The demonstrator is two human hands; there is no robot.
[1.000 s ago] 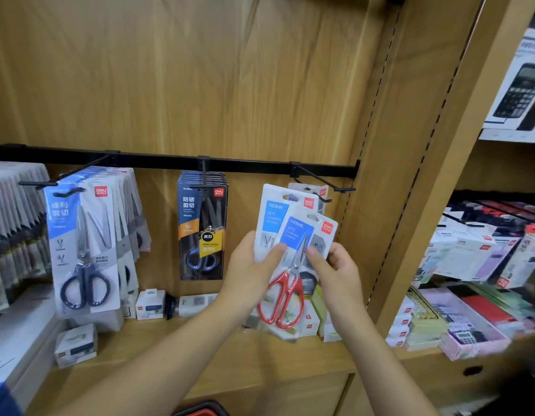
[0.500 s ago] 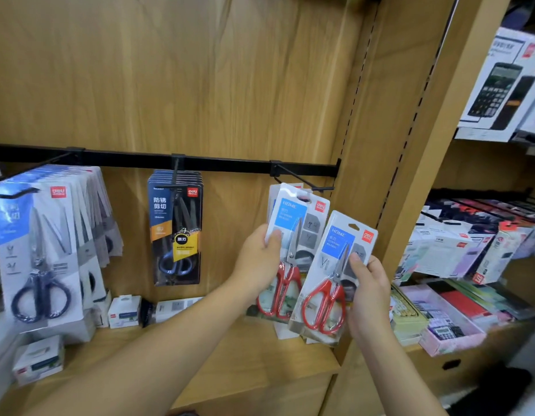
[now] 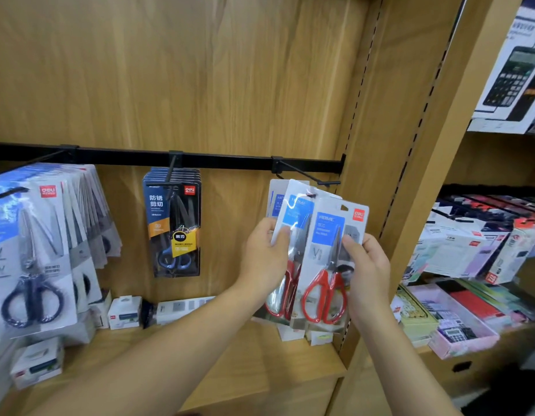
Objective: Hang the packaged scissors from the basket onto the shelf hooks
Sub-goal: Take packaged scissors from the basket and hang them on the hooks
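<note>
My right hand grips a pack of red-handled scissors by its right edge, thumb on the front. Its hang hole sits just below and left of the tip of the right-hand black hook. My left hand holds the left edge of another red-scissors pack, which overlaps one more pack behind it. Whether those packs hang on the hook I cannot tell. The basket is out of view.
A black rail carries two more hooks with dark blue scissors packs and white-carded black scissors. Small boxes line the wooden shelf. A wooden upright separates calculator boxes and stationery at right.
My right hand has brought its scissors pack back up and leftwards, from apart at the lower right to overlapping the packs in my left hand, just under the hook tip.
</note>
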